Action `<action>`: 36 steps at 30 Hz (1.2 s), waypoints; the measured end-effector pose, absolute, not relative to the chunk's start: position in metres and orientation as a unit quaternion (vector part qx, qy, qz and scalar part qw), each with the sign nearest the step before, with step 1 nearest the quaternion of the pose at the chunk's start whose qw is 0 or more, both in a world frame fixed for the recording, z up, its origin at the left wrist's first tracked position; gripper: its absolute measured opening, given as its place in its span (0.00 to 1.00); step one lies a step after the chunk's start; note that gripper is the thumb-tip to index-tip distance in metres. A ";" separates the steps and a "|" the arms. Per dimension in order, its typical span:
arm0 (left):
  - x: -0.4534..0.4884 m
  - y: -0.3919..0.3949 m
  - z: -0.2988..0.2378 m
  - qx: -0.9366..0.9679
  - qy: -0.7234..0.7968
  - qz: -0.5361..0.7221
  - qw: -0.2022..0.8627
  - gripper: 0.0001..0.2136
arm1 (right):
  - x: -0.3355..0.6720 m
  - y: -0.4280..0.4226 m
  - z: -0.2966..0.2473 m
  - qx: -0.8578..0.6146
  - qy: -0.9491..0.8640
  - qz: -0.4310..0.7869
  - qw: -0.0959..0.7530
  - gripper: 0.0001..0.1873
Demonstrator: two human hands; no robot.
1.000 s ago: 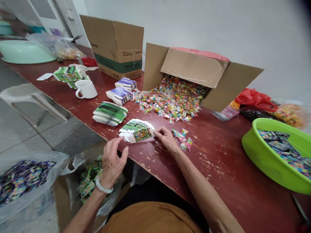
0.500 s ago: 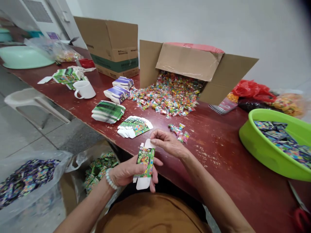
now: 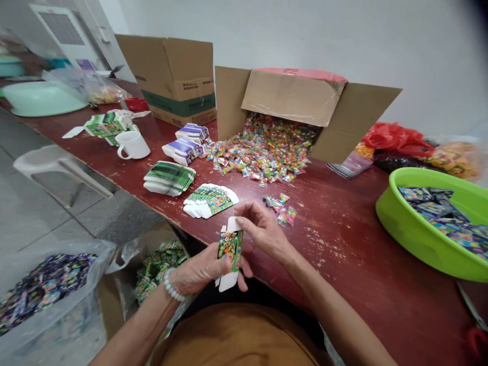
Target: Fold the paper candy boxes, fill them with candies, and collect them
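My left hand (image 3: 200,269) is closed around a small green printed carton (image 3: 230,251), held upright over the table's front edge. My right hand (image 3: 263,229) pinches the carton's white top flap. Just beyond lies a fanned stack of flat green cartons (image 3: 209,200) on the red table (image 3: 343,244). A few wrapped candies (image 3: 282,208) lie right of that stack.
A tipped cardboard box (image 3: 305,109) spills a heap of colourful candies (image 3: 263,152). A green basin (image 3: 419,234) of dark packets sits right. Another flat stack (image 3: 170,178), purple cartons (image 3: 186,145), a white mug (image 3: 131,145) and a second box (image 3: 175,76) stand left.
My right hand lifted one carton off the fanned stack and my left hand took hold of it; both hands now hold it near my body, turned more upright.
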State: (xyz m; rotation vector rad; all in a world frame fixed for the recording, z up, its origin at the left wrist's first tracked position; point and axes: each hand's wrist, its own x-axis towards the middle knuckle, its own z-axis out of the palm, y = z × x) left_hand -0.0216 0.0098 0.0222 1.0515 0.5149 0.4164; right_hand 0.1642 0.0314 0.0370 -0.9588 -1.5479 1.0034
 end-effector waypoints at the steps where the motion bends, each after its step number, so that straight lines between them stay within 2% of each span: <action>1: -0.020 0.009 0.022 0.494 0.244 0.200 0.810 0.30 | 0.164 0.028 0.039 -0.422 -0.669 0.336 0.511 0.05; 4: -0.017 0.006 0.021 0.471 0.258 0.254 0.804 0.28 | 0.164 0.019 0.044 -0.432 -0.759 0.175 0.454 0.08; 8: -0.020 0.007 0.021 0.502 0.303 0.303 0.752 0.26 | 0.164 0.013 0.043 -0.394 -0.822 0.162 0.378 0.15; 11: -0.025 0.012 0.023 0.575 0.294 0.248 0.722 0.25 | 0.164 0.013 0.043 -0.400 -0.823 0.167 0.368 0.12; 15: -0.028 0.016 0.021 0.601 0.266 0.203 0.726 0.25 | 0.168 0.012 0.046 -0.404 -0.817 0.219 0.348 0.06; 21: -0.028 0.017 0.011 0.562 0.255 0.203 0.761 0.28 | 0.177 0.010 0.050 -0.355 -0.812 0.321 0.332 0.06; 24: -0.029 0.018 0.011 0.555 0.248 0.176 0.774 0.27 | 0.181 0.009 0.051 -0.355 -0.808 0.366 0.294 0.02; 25: -0.028 0.019 0.012 0.557 0.245 0.163 0.776 0.27 | 0.182 0.008 0.052 -0.361 -0.809 0.371 0.277 0.03; 27: -0.027 0.018 0.012 0.565 0.241 0.141 0.776 0.27 | 0.183 0.009 0.050 -0.369 -0.809 0.384 0.249 0.11; 30: -0.022 0.015 0.009 0.538 0.244 0.110 0.799 0.23 | 0.185 0.012 0.044 -0.347 -0.779 0.468 0.231 0.17; 33: -0.019 0.012 0.007 0.480 0.268 0.098 0.829 0.18 | 0.184 0.014 0.034 -0.318 -0.725 0.560 0.247 0.17; 36: -0.016 0.010 0.008 0.489 0.312 0.162 0.798 0.14 | 0.180 0.013 0.022 -0.391 -0.682 0.519 0.334 0.15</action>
